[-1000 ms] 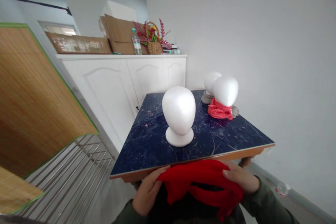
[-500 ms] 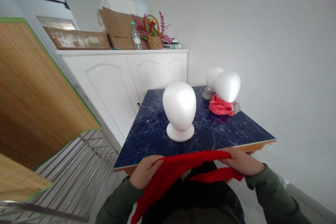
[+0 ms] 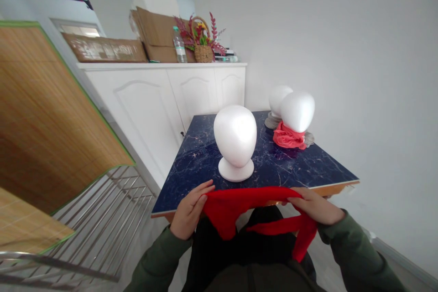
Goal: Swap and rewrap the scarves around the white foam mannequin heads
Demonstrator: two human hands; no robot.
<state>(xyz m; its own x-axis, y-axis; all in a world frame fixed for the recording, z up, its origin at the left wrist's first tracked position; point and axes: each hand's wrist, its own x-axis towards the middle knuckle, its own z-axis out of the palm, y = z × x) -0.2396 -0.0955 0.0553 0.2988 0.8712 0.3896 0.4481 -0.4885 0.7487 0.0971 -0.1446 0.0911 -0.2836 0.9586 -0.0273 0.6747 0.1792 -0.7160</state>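
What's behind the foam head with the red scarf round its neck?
Behind the foam head with the coral-red scarf stands a second white foam head with a grey cloth at its base. Its right side and most of that cloth are hidden.

Both hands apart, fingers pinched.

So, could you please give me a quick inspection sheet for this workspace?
Surface: dark blue marbled table, near edge by the hands.
Job's things: red cloth stretched between both hands; bare white foam head upright just beyond it.
Clutter: two more foam heads at the far corner, the nearer one with a coral scarf at its base.
Grips: left hand and right hand each pinch the cloth.
Cables: nothing seen.
Surroundings: white cabinet with cardboard, bottle, flower basket; bamboo panel; metal rack.
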